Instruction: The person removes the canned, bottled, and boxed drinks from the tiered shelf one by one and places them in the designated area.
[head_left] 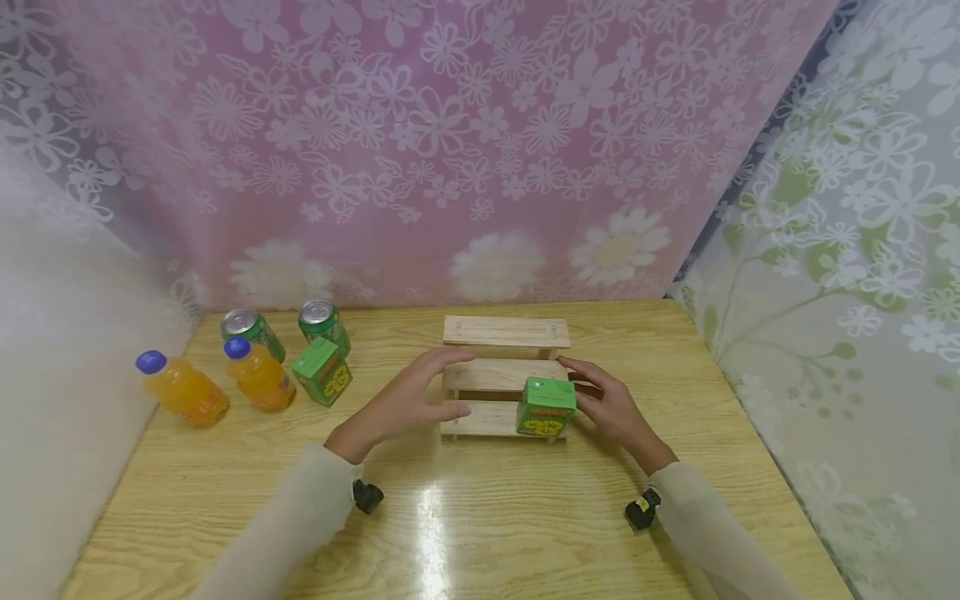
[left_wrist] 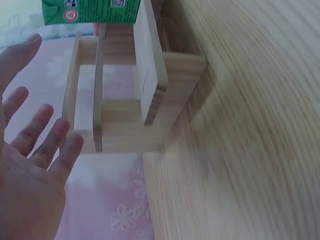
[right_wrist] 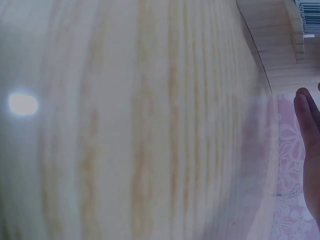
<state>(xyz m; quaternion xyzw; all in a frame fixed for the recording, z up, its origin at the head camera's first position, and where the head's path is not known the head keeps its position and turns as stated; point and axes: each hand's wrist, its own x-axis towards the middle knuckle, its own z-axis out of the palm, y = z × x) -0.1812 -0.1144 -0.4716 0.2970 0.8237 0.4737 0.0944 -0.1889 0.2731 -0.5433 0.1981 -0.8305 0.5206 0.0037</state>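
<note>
A small wooden three-tier stepped rack (head_left: pixel 506 331) stands on the table between both hands. On the right end of its lowest step sits a green drink carton (head_left: pixel 546 408) with yellow flower shapes on its front. My left hand (head_left: pixel 408 398) is at the rack's left end, its fingers spread and fairly straight; in the left wrist view its fingertips (left_wrist: pixel 70 142) overlap the upper edge of the rack. My right hand (head_left: pixel 609 408) is at the right end beside the carton, fingers extended toward the upper steps. Neither hand grips anything.
On the table's left stand two orange drink bottles (head_left: pixel 258 375) with blue caps, two green cans (head_left: pixel 324 327) and another green carton (head_left: pixel 322 372). A pink floral curtain (head_left: pixel 480 167) hangs behind the table (head_left: pixel 510 525), and pale floral cloth (head_left: pixel 847 333) borders its right side.
</note>
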